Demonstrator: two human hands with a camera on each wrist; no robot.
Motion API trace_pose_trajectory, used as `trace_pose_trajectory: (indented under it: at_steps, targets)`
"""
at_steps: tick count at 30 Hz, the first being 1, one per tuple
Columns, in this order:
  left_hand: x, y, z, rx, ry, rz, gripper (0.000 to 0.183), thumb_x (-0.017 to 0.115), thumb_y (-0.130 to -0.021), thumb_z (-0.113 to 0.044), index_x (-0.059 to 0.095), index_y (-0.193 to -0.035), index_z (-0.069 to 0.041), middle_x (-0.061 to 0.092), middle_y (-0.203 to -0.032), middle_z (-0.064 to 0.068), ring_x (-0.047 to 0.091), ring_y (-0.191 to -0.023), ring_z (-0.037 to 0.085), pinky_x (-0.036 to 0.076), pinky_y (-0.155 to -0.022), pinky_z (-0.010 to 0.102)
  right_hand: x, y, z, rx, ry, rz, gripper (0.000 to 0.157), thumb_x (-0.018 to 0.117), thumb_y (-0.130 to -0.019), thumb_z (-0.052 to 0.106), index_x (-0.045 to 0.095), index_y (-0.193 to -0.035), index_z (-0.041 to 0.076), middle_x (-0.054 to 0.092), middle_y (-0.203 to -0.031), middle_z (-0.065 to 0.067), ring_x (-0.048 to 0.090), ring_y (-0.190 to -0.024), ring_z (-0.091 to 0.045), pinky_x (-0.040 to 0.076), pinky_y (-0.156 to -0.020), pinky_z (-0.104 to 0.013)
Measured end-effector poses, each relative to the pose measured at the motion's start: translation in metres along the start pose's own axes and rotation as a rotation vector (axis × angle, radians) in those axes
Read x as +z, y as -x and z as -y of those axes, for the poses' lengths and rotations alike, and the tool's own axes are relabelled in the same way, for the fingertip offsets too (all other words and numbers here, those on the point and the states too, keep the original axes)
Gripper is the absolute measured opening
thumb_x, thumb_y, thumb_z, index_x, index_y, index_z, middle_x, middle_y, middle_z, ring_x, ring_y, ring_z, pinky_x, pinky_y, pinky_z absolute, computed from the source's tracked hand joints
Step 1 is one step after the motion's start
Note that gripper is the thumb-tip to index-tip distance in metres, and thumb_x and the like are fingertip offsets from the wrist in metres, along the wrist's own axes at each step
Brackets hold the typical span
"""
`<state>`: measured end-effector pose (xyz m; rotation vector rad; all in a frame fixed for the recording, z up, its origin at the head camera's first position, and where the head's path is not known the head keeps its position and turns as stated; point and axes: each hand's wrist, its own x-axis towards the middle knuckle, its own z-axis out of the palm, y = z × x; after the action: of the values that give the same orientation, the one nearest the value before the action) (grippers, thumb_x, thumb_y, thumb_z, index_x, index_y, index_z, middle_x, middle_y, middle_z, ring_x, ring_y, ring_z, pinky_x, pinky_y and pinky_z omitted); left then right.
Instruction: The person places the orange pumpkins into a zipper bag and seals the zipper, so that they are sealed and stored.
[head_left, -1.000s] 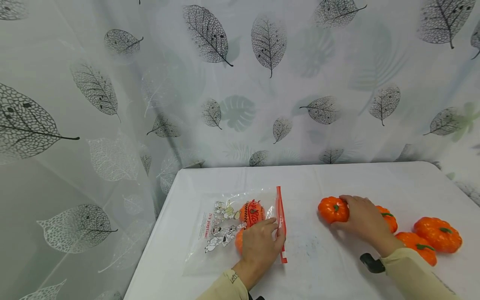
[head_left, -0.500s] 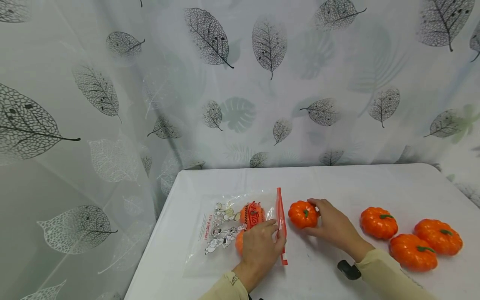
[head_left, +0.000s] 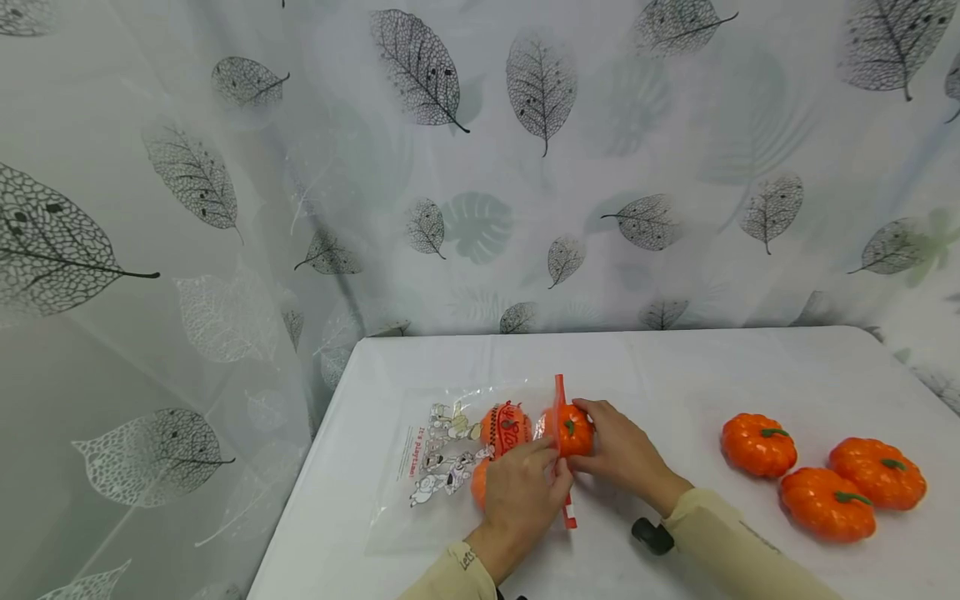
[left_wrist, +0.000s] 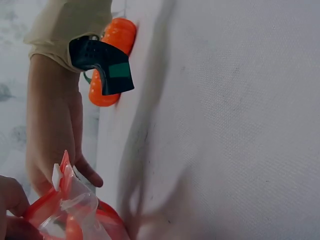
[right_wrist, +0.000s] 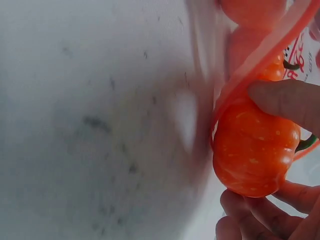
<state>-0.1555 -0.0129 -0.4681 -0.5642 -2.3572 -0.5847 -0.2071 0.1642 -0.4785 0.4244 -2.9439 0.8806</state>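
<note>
A clear printed zip bag (head_left: 444,458) lies flat, its mouth edged by a red strip (head_left: 560,390) toward my right. Inside show two orange pumpkins, one partly behind my left hand (head_left: 523,485). That hand rests over the bag and holds its edge by the strip, lifting the mouth as the left wrist view shows. My right hand (head_left: 624,450) grips a small orange pumpkin (right_wrist: 254,147) with a green stem, thumb on one side and fingers on the other. The pumpkin sits at the bag's mouth, its left part behind the red strip.
Several orange things stand out on the white table (head_left: 675,367): a pumpkin (head_left: 759,446), a nearer pumpkin (head_left: 825,504) and a pumpkin (head_left: 879,473) at far right. A leaf-patterned curtain (head_left: 480,167) hangs behind the table. A black wrist mount (head_left: 652,536) juts from the right sleeve.
My right hand has carried the pumpkin leftward from beside the others on the right to the bag's mouth, partly behind the strip. My left hand has stayed at the bag.
</note>
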Motion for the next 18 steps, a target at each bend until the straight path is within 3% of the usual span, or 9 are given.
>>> trace_pose_trajectory:
  at_steps: [11, 18]
  targets:
    - [-0.003, -0.001, 0.0, 0.019, 0.022, -0.006, 0.013, 0.081, -0.078, -0.018, 0.083, -0.088, -0.011, 0.077, -0.097, 0.0, 0.074, -0.083, 0.011, 0.058, -0.068, 0.021, 0.013, -0.007, 0.006, 0.02, -0.09, -0.003, 0.086, 0.088, -0.076, 0.02, 0.046, -0.147, -0.003, 0.057, -0.138, -0.019, 0.06, -0.115, -0.034, 0.051, -0.097, -0.052]
    - [-0.002, 0.0, 0.001, 0.014, 0.019, -0.005, 0.013, 0.081, -0.078, -0.018, 0.083, -0.089, -0.011, 0.077, -0.098, 0.0, 0.074, -0.086, 0.012, 0.058, -0.069, 0.024, 0.009, -0.003, 0.006, 0.08, -0.208, 0.044, 0.09, 0.088, -0.077, 0.019, 0.041, -0.151, 0.003, 0.052, -0.143, -0.018, 0.061, -0.116, -0.036, 0.056, -0.09, -0.047]
